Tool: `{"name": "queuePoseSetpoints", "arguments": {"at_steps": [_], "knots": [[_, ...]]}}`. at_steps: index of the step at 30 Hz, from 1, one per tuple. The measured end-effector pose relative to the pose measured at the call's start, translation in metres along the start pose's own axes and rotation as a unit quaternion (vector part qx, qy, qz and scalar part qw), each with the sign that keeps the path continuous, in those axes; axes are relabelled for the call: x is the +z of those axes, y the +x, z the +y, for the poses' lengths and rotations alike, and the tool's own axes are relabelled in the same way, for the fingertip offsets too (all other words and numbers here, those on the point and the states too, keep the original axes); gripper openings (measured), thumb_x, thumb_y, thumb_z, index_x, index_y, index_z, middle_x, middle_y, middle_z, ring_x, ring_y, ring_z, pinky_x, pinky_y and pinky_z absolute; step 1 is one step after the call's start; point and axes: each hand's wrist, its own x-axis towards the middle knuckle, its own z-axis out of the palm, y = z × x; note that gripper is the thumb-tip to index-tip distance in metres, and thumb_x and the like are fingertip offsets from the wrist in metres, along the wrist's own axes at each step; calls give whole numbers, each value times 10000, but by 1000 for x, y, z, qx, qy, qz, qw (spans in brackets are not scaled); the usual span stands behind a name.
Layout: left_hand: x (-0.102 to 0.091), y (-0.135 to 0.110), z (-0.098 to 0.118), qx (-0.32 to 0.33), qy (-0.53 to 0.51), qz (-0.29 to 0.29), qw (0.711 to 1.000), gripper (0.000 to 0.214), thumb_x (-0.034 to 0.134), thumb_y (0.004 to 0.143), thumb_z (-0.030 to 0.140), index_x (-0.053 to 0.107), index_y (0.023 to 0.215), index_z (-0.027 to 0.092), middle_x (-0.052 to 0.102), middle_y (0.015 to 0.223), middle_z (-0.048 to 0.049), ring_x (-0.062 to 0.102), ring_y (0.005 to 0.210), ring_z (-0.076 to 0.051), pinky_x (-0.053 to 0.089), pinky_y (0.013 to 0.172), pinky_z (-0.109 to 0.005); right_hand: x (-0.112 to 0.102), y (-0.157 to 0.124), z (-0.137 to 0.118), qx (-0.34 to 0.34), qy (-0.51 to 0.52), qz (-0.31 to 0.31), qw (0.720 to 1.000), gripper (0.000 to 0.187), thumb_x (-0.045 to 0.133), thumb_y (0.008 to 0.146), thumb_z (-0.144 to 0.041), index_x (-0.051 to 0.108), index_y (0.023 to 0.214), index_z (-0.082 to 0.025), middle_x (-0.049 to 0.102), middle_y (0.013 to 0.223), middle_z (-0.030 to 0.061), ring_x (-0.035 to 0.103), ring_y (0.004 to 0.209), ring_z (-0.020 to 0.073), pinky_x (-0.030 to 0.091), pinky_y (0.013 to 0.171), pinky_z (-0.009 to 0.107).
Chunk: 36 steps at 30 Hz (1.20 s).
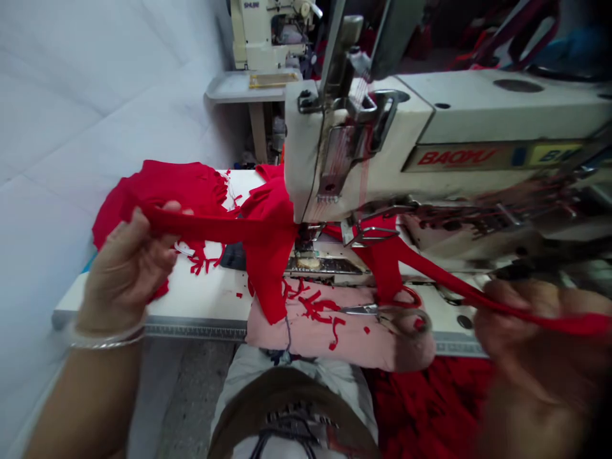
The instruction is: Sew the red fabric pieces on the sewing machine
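My left hand point(136, 264) pinches one end of a red fabric strip point(210, 227), left of the sewing machine point(306, 153). That strip runs taut to the machine's presser foot point(310, 233). On the other side, my right hand point(530, 331) is closed round a narrow red band point(444, 278), which stretches in from the folder guide point(368, 233). A red cloth piece point(270, 268) hangs down by the needle area. Scissors point(382, 308) with red handles lie on a pink padded cloth point(315, 338) in front, among red scraps.
A heap of red fabric point(162, 185) lies on the table's left, beside a tiled wall point(71, 95). Another sewing machine point(255, 38) stands behind. More red fabric point(430, 401) is below the front table edge at right.
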Motion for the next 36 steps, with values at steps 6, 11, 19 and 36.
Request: {"name": "queuePoseSetpoints", "arguments": {"at_steps": [6,11,19,36], "knots": [[113,-13,11,255,144,-106,950,440,335,1002,304,735,1024,122,739,1032,-88,682,980,-143,561,873,-241,117,23,-34,-99,-35,-36,994,259,462,977,-252,692,1056,-164,679,1004,126,619,1045,245,549,923,453],[126,-26,-5,449,346,-133,813,330,482,934,110,645,1220,85,666,1210,-152,607,1128,-260,583,885,-386,128,13,-25,-169,-178,-51,968,373,446,920,-64,588,1265,-65,621,1228,180,533,1194,267,528,993,449],[125,-46,11,347,465,-126,804,410,459,964,175,540,1364,145,609,1274,-138,592,1045,-269,574,737,-372,131,13,-36,-195,-179,-44,963,348,491,906,-62,623,1228,-63,646,1226,165,552,1187,267,558,977,433],[126,-40,1,371,403,-182,816,455,338,954,92,491,1382,75,548,1384,-172,542,1231,-258,549,934,-389,126,19,-28,-218,-214,-96,947,380,442,921,-76,615,1258,-45,623,1275,171,548,1195,258,539,1013,420]]}}
